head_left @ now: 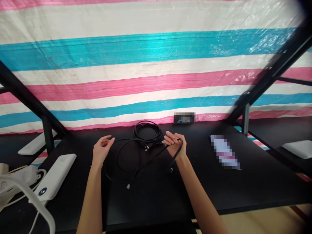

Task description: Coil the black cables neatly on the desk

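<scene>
A long black cable point(149, 161) lies in loose loops on the black table point(136, 208), with a tighter coil point(159, 130) behind. Metal-tipped plugs show at its ends, one of them point(128, 186) near the front. My right hand point(175, 143) has its fingers curled around a stretch of this cable; an end with a plug point(171, 170) hangs over the palm towards the wrist. My left hand point(101, 150) is at the left side of the loops, its thumb and fingers bent but apart. The cable runs close behind its thumb, and I see nothing gripped there.
A white power bank point(59, 174) lies at left, beside a white power strip point(20, 183) and cords. A blurred phone-like object point(225, 152) lies at right; a small dark device point(184, 118) leans at the back. Black metal bars point(265, 74) slant up before striped sheeting point(146, 48).
</scene>
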`<act>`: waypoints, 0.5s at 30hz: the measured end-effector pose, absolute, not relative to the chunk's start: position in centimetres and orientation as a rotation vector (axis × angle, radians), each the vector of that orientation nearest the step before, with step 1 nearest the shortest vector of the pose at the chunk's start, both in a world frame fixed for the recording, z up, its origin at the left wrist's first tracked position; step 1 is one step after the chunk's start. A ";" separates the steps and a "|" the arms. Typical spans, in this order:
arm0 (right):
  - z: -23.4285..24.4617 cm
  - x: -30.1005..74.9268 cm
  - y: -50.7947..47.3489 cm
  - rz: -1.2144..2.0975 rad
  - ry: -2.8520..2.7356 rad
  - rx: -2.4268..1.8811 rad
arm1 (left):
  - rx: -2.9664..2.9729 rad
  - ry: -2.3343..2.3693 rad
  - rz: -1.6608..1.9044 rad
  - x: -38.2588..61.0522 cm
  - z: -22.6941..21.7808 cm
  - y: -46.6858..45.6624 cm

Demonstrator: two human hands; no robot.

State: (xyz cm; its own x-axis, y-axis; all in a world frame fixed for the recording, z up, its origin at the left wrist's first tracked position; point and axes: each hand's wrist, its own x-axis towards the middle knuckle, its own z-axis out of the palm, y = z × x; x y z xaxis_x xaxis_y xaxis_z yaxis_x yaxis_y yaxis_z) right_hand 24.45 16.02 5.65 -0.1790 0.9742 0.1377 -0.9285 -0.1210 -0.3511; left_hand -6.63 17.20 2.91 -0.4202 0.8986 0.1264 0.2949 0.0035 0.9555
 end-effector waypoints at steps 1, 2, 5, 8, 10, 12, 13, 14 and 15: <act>5.6 24.5 16.1 1.705 -0.410 -0.148 | 1.258 1.746 1.511 -6.5 2.8 17.3; 5.6 24.5 16.1 1.705 -0.406 -0.155 | 1.278 1.726 1.574 -6.4 2.9 17.4; 5.6 24.4 16.1 1.702 -0.395 -0.182 | 1.377 1.575 1.685 -5.7 3.4 17.3; 5.6 24.4 16.2 1.686 -0.384 -0.223 | 1.535 1.247 1.633 -5.0 4.2 16.6; 5.5 24.4 16.3 1.675 -0.375 -0.244 | 1.566 0.990 1.429 -4.6 4.7 15.9; 5.4 24.5 16.4 1.670 -0.365 -0.254 | 1.531 0.818 1.088 -4.2 5.2 15.3; 5.3 24.5 16.5 1.668 -0.361 -0.257 | 1.505 0.775 0.890 -4.1 5.4 15.0; 5.2 24.6 16.6 1.664 -0.360 -0.259 | 1.480 0.760 0.710 -4.0 5.5 14.8; 5.2 24.7 16.6 1.660 -0.361 -0.260 | 1.458 0.771 0.569 -4.0 5.6 14.7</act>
State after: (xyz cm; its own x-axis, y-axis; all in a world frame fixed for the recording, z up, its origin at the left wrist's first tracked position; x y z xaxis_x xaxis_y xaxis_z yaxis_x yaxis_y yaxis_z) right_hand 24.68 16.62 5.17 -0.1210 0.9918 0.0400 -0.9189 -0.0967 -0.3826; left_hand -4.02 14.66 5.60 0.6458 0.7547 -0.1156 0.1119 0.0562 0.9921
